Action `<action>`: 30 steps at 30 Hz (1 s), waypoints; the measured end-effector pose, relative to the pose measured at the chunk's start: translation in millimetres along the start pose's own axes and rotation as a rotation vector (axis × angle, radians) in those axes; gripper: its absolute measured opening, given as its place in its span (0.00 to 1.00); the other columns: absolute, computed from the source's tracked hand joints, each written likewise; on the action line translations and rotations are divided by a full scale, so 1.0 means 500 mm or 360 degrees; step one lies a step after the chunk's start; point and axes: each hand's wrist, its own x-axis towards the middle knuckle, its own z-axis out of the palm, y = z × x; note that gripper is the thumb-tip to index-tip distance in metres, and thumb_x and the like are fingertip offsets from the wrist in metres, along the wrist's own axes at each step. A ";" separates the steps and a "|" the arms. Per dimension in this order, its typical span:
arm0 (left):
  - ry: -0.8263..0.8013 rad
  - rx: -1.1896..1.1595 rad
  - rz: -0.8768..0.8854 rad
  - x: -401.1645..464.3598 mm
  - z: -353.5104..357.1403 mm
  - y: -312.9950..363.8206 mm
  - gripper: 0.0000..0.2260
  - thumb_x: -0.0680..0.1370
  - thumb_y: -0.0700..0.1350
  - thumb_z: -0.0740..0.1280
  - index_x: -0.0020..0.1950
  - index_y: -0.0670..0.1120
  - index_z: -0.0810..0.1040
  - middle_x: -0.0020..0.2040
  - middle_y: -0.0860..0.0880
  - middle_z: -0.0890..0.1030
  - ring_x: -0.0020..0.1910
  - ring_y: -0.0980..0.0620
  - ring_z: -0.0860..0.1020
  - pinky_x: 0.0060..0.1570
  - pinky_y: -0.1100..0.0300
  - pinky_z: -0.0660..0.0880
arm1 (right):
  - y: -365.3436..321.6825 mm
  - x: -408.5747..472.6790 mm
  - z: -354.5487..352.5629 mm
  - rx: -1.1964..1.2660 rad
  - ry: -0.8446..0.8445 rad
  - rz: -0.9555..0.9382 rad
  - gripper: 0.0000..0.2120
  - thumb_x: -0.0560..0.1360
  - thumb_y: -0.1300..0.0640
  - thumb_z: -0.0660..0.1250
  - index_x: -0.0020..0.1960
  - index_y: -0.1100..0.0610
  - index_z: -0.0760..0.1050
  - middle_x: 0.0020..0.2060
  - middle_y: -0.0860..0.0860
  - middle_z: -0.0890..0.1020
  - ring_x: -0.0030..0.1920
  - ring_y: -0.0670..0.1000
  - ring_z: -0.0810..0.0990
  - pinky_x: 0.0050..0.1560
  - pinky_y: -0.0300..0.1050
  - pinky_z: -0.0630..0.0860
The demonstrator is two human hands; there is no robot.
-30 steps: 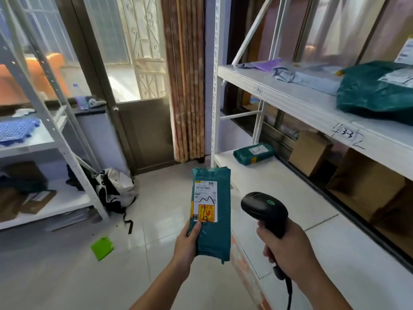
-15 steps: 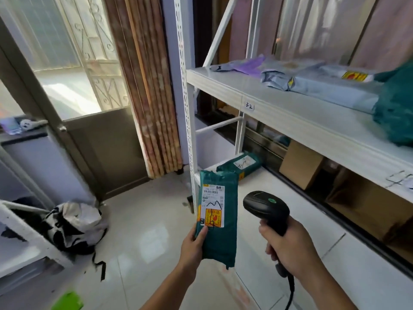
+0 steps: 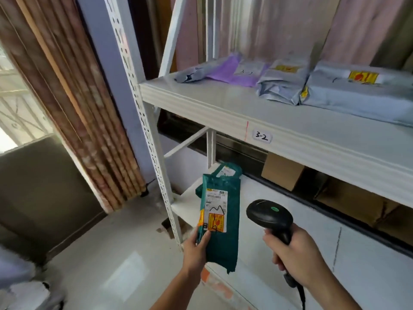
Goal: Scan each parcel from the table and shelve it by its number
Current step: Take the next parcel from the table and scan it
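Upright in left hand (image 3: 194, 250): green parcel (image 3: 220, 220)

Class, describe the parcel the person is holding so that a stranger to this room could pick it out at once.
Start at the white shelf labelled 3-2 and look below its front edge. There the left hand holds a parcel upright by its lower edge, beside the black scanner. Unlike the grey and purple bags lying on the shelf, it is dark green.
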 end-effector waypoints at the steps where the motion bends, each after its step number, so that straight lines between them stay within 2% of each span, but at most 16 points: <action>1: -0.0040 0.0027 -0.0022 0.017 -0.005 0.015 0.10 0.85 0.43 0.66 0.63 0.53 0.82 0.58 0.45 0.85 0.57 0.43 0.83 0.39 0.49 0.85 | -0.007 0.005 0.015 0.0002 0.0047 0.0033 0.06 0.77 0.56 0.70 0.44 0.58 0.76 0.26 0.56 0.80 0.25 0.49 0.76 0.30 0.44 0.76; 4: -0.0115 0.0141 -0.0094 0.080 -0.028 0.036 0.08 0.85 0.42 0.66 0.56 0.54 0.82 0.52 0.47 0.85 0.51 0.46 0.83 0.32 0.56 0.82 | -0.027 0.016 0.056 0.0034 0.0185 0.0133 0.07 0.77 0.56 0.70 0.44 0.58 0.76 0.26 0.57 0.80 0.24 0.49 0.76 0.28 0.42 0.74; 7: -0.0141 0.0157 -0.0192 0.145 -0.031 0.055 0.11 0.84 0.43 0.68 0.67 0.51 0.80 0.60 0.44 0.84 0.59 0.40 0.82 0.37 0.50 0.85 | -0.045 0.035 0.083 0.0017 0.0292 0.0177 0.06 0.76 0.57 0.70 0.43 0.58 0.76 0.26 0.54 0.79 0.22 0.47 0.76 0.26 0.39 0.73; 9: -0.0155 0.0172 -0.0215 0.185 -0.024 0.059 0.15 0.84 0.43 0.69 0.70 0.50 0.78 0.62 0.43 0.83 0.60 0.39 0.82 0.39 0.48 0.85 | -0.054 0.050 0.090 -0.0015 0.0335 0.0198 0.06 0.76 0.57 0.69 0.43 0.58 0.75 0.26 0.54 0.79 0.22 0.46 0.76 0.25 0.38 0.73; 13: -0.0134 0.0235 -0.0274 0.247 0.001 0.047 0.09 0.83 0.43 0.70 0.63 0.46 0.75 0.59 0.41 0.81 0.56 0.40 0.81 0.32 0.51 0.83 | -0.057 0.080 0.091 -0.0095 0.0374 0.0228 0.05 0.77 0.56 0.68 0.45 0.57 0.75 0.30 0.57 0.81 0.23 0.43 0.77 0.27 0.38 0.74; 17: -0.0068 0.0306 -0.0344 0.304 0.037 0.021 0.09 0.82 0.44 0.72 0.57 0.44 0.74 0.57 0.40 0.81 0.58 0.37 0.81 0.37 0.47 0.84 | -0.040 0.105 0.088 -0.0090 0.0419 0.0291 0.03 0.76 0.57 0.68 0.45 0.56 0.75 0.29 0.55 0.80 0.24 0.44 0.78 0.29 0.40 0.76; 22: -0.0024 0.0418 -0.0383 0.375 0.090 -0.003 0.09 0.80 0.45 0.74 0.54 0.44 0.76 0.55 0.40 0.81 0.55 0.38 0.81 0.40 0.45 0.85 | -0.004 0.134 0.085 -0.0112 0.0441 0.0369 0.03 0.74 0.56 0.68 0.45 0.55 0.75 0.31 0.53 0.82 0.29 0.48 0.82 0.34 0.45 0.79; 26: 0.0015 0.0445 -0.0407 0.427 0.123 -0.017 0.09 0.80 0.45 0.74 0.51 0.44 0.75 0.51 0.41 0.80 0.53 0.38 0.79 0.39 0.46 0.83 | 0.020 0.157 0.090 -0.0122 0.0470 0.0421 0.04 0.74 0.55 0.68 0.45 0.54 0.75 0.33 0.51 0.82 0.27 0.47 0.82 0.32 0.41 0.77; 30: 0.0072 0.0423 -0.0469 0.480 0.133 -0.032 0.10 0.80 0.44 0.75 0.50 0.45 0.74 0.49 0.43 0.79 0.53 0.38 0.78 0.50 0.38 0.83 | 0.038 0.176 0.111 -0.0070 0.0500 0.0479 0.04 0.73 0.55 0.69 0.46 0.54 0.75 0.34 0.53 0.82 0.25 0.47 0.81 0.28 0.37 0.75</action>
